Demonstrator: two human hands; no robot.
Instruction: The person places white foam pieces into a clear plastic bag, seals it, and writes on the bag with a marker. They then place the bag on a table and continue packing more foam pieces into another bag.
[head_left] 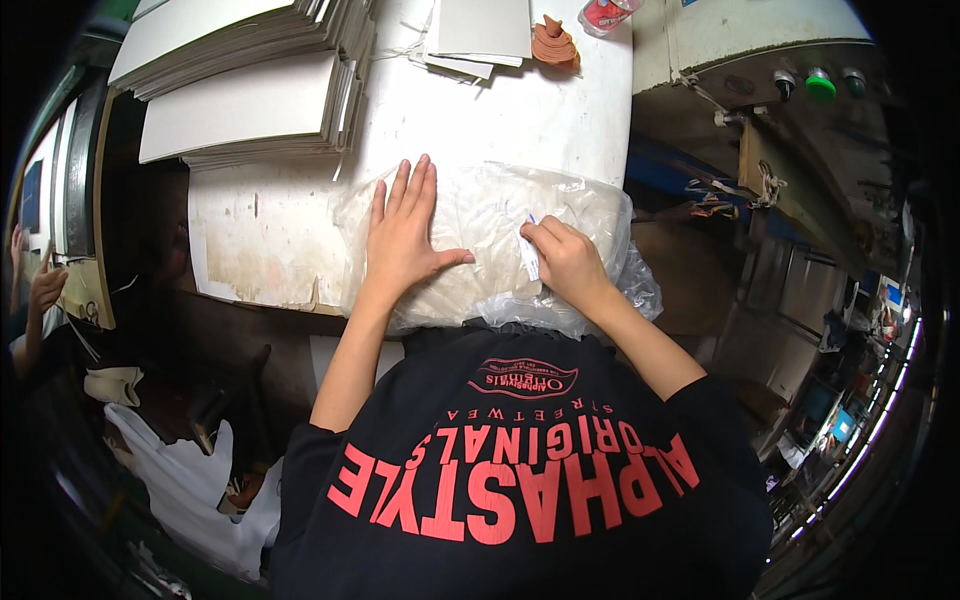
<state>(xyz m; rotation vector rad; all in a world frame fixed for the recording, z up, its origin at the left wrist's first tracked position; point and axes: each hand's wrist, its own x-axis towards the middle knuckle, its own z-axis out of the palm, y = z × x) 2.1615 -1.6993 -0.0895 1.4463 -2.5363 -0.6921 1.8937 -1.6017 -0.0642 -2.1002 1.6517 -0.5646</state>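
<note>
A clear, wrinkled plastic bag (470, 215) lies flat across the near end of the white table, its loose edge bunched at the right. My left hand (405, 235) rests on the bag with fingers stretched and thumb spread to the side. To the right, my right hand (568, 258) is closed in a pinch over a narrow white slip (531, 262) with faint marks on it. A bit of blue shows by those fingertips; I cannot make out what it is. Whatever the bag covers is hard to see.
Thick stacks of white board sheets (250, 100) stand at the left of the table (490, 120). More white sheets (478, 35), a brown-orange fanned object (555, 47) and a red-labelled clear container (606, 14) sit at the far end. Another person's hand (47, 287) shows at far left.
</note>
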